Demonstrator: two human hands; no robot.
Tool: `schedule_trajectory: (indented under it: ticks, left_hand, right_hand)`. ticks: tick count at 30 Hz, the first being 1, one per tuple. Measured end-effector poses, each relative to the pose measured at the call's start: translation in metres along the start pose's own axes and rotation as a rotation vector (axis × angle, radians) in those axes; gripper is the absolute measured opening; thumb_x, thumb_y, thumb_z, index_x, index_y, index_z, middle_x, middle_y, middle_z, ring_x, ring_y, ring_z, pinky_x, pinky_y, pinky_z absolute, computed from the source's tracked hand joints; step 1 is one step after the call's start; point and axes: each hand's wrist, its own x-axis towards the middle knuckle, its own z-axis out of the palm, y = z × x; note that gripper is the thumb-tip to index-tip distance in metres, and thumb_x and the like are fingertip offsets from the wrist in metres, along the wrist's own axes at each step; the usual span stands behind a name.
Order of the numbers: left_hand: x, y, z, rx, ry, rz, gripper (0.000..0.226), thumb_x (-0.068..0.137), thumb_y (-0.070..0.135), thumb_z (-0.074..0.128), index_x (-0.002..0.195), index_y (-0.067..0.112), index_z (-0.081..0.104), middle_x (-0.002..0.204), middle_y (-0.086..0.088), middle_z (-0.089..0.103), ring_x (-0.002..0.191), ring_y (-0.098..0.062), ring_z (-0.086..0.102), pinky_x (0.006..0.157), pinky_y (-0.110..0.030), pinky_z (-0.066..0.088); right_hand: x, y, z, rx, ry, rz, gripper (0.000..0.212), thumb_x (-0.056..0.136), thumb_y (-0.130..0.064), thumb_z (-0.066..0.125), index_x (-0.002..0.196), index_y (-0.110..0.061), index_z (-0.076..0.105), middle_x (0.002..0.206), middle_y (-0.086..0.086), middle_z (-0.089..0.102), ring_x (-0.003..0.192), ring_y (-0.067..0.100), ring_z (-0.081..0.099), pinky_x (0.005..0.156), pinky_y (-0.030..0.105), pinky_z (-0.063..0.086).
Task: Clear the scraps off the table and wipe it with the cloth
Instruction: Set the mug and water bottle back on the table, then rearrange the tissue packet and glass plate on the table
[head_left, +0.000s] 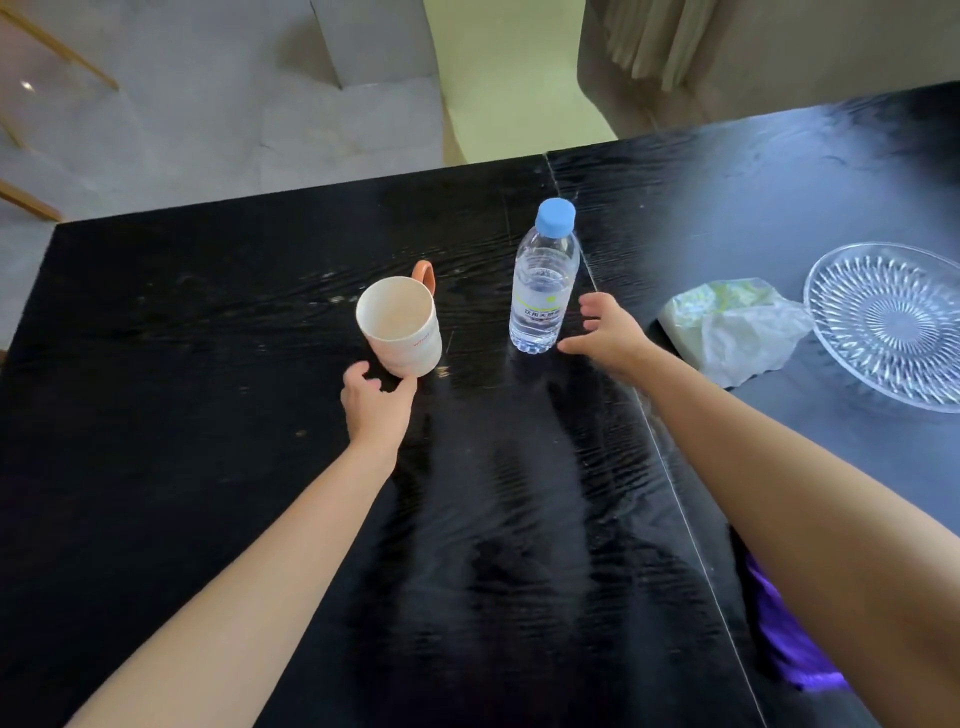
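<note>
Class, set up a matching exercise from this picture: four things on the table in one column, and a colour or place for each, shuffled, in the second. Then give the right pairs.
Things:
1. mug
2. water bottle
3. glass plate
4. cloth

Descriptions:
A. purple, partly hidden under the right forearm
B. clear, patterned, at the table's right edge of view
C. blue cap, standing upright
D. white with an orange handle, by the left hand

Pairs: 1-D, 2-C, 3-B, 4-A

The water bottle (544, 280) carries a white label with a line of dark Chinese characters, too blurred to read surely. The mug (402, 332) shows small red lettering, illegible.
</note>
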Motion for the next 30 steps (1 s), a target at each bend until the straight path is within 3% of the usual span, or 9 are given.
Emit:
schedule_trajectory:
  ticks: [3,7,13,17,20,23,25,27,30]
  left_hand:
    - [-0.03,0.008,0.011,0.221,-0.207,-0.05,0.046,0.082,0.023,0.061,0.126,0.017,0.05,0.126,-0.007,0.056,0.111,-0.026,0.057,0.098,-0.041,0.048]
    - [-0.068,0.044,0.039,0.57,-0.592,0.207,0.03,0.084,0.026,0.06,0.113,0.018,0.06,0.11,-0.002,0.065,0.1,-0.022,0.061,0.09,-0.03,0.047]
    - [-0.097,0.098,0.111,0.675,-0.745,0.312,0.036,0.087,0.032,0.055,0.119,0.016,0.057,0.111,-0.007,0.063,0.094,-0.026,0.06,0.084,-0.038,0.052]
    - [-0.101,0.123,0.169,0.743,-0.787,0.355,0.054,0.089,0.034,0.054,0.138,0.015,0.04,0.118,-0.008,0.055,0.102,-0.024,0.057,0.088,-0.042,0.054]
    - [-0.098,0.133,0.212,0.776,-0.698,0.423,0.061,0.088,0.034,0.053,0.141,0.011,0.033,0.136,-0.012,0.048,0.116,-0.031,0.052,0.085,-0.039,0.052]
    - [-0.089,0.13,0.247,0.828,-0.598,0.509,0.071,0.085,0.034,0.054,0.145,0.013,0.022,0.139,-0.017,0.043,0.122,-0.036,0.047,0.097,-0.041,0.045]
    - [-0.082,0.126,0.264,0.84,-0.599,0.507,0.081,0.085,0.036,0.054,0.149,0.015,0.009,0.143,-0.017,0.038,0.127,-0.037,0.043,0.103,-0.047,0.041]
    - [-0.074,0.123,0.277,0.815,-0.605,0.5,0.079,0.085,0.037,0.054,0.148,0.015,0.012,0.142,-0.016,0.041,0.126,-0.037,0.044,0.102,-0.048,0.041]
    - [-0.066,0.12,0.292,0.856,-0.53,0.612,0.061,0.083,0.036,0.056,0.133,0.009,0.035,0.131,-0.016,0.048,0.118,-0.036,0.049,0.096,-0.046,0.045]
  right_hand:
    - [-0.016,0.003,-0.025,-0.089,-0.041,0.098,0.063,0.077,-0.013,0.075,0.133,-0.01,0.045,0.132,0.011,0.053,0.112,0.023,0.054,0.087,0.03,0.044]
    - [-0.044,0.001,-0.076,-0.179,-0.242,0.267,0.038,0.083,-0.019,0.069,0.119,-0.011,0.058,0.108,0.007,0.059,0.094,0.022,0.058,0.07,0.03,0.05]
    - [-0.074,0.024,-0.152,-0.271,-0.173,0.398,0.038,0.091,-0.026,0.057,0.122,-0.004,0.055,0.104,0.005,0.059,0.082,0.027,0.061,0.064,0.03,0.048]
    - [-0.087,0.065,-0.192,-0.186,-0.02,0.474,0.038,0.092,-0.025,0.056,0.121,0.0,0.055,0.103,0.01,0.059,0.083,0.028,0.059,0.061,0.03,0.049]
    - [-0.088,0.097,-0.214,-0.031,0.101,0.54,0.04,0.094,-0.023,0.054,0.126,0.0,0.049,0.106,0.012,0.055,0.089,0.027,0.056,0.064,0.033,0.049]
    - [-0.083,0.127,-0.228,0.255,0.207,0.586,0.043,0.096,-0.022,0.051,0.134,-0.003,0.043,0.111,0.017,0.051,0.098,0.028,0.055,0.086,0.041,0.051]
    - [-0.078,0.144,-0.233,0.421,0.282,0.623,0.046,0.097,-0.023,0.048,0.139,-0.004,0.038,0.128,0.022,0.051,0.114,0.034,0.057,0.098,0.042,0.047]
    - [-0.07,0.158,-0.238,0.606,0.404,0.628,0.047,0.099,-0.021,0.045,0.141,-0.004,0.034,0.139,0.024,0.045,0.122,0.036,0.054,0.098,0.042,0.047]
    - [-0.056,0.175,-0.245,0.889,0.621,0.578,0.044,0.099,-0.018,0.042,0.14,-0.005,0.033,0.138,0.024,0.047,0.118,0.037,0.057,0.095,0.044,0.05]
